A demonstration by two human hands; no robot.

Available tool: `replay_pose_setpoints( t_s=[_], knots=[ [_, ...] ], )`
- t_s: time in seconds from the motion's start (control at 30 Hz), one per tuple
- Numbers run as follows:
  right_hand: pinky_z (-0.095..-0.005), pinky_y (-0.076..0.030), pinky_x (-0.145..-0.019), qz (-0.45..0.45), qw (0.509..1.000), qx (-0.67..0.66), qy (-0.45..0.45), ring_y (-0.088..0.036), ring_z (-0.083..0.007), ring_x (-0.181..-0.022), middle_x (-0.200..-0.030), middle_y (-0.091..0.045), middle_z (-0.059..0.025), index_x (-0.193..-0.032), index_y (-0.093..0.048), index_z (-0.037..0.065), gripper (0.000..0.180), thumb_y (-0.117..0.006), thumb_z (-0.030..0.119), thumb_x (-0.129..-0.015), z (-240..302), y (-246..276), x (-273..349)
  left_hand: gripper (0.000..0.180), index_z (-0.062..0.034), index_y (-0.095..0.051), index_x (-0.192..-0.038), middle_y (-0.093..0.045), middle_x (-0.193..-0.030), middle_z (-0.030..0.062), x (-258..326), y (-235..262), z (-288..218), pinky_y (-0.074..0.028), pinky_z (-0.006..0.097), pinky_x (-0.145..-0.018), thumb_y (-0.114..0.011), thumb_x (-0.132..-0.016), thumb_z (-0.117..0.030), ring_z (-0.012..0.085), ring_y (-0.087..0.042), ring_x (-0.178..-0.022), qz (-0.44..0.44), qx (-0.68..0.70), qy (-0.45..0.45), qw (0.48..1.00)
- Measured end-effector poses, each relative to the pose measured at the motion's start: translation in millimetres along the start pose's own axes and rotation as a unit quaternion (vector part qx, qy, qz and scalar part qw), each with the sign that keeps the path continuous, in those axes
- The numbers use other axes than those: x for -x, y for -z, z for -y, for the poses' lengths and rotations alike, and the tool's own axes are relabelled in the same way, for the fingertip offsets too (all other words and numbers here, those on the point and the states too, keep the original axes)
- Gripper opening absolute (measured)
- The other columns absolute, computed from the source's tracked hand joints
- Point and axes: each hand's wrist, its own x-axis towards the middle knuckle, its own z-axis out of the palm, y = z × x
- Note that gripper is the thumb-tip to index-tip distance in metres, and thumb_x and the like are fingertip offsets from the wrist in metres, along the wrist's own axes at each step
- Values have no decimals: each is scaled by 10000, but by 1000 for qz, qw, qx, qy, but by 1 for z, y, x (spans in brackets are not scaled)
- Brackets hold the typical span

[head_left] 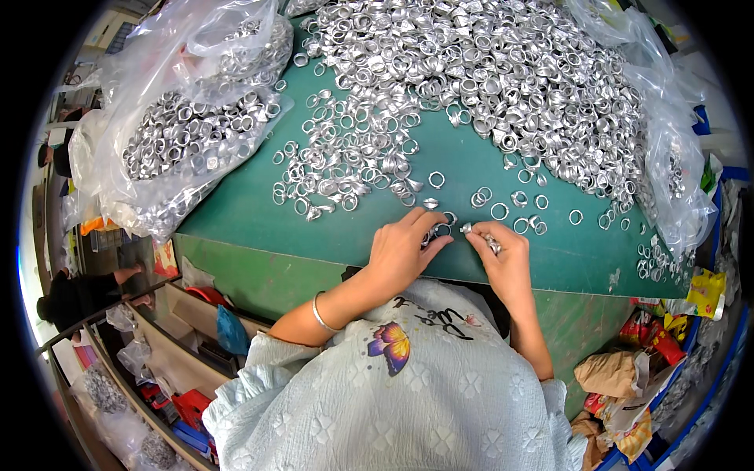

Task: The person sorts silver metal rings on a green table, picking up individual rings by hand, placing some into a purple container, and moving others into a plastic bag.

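Observation:
My left hand (398,253) rests near the front edge of the green tabletop (251,210), its fingers curled around a few silver rings (442,230). Just right of it, my right hand (506,263) pinches a small silver ring (466,228) between thumb and finger. More rings (493,244) show inside its bent fingers. Beyond the hands lie scattered loose rings, among them a plain band (499,211) and a ring (437,180) farther off. A looser spread of rings (345,149) lies ahead to the left.
A large heap of silver rings (503,71) covers the far side of the table. Clear plastic bags of rings stand at the left (196,125) and right (671,157). Shelving (169,330) is at lower left; a brown paper bag (609,374) sits at lower right.

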Motion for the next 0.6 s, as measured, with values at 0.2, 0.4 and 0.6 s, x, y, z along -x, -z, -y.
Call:
replay_pose_setpoints(
  t_s=[0.2,0.4,0.6],
  knots=[
    [-187,-298,-376,93,898,-392,-180,-452,-57,-470,-630,-532,-24,-867,-583,-34,63,-560,6,-824,13,5,7,330,-46,-619,-971,-563,-734,51,-4,8,-14,-401,230,-563,-736,-664,-68,113,-498,-623,48,245,30,968],
    [-199,-285,-361,85,887,-431,-143,-446,-102,-440,-618,-528,-63,-891,-561,-35,92,-546,39,-840,10,1,10,270,-25,-641,-942,-567,-723,51,-3,9,-15,-392,238,-559,-714,-682,-45,108,-492,-622,33,231,-12,972],
    [-183,-268,-367,77,888,-422,-163,-436,-63,-443,-572,-512,-33,-893,-571,-31,93,-560,47,-842,11,7,8,240,-13,-637,-948,-600,-775,57,-8,10,-17,-407,230,-603,-687,-715,-43,105,-524,-676,38,235,35,971]
  ],
)
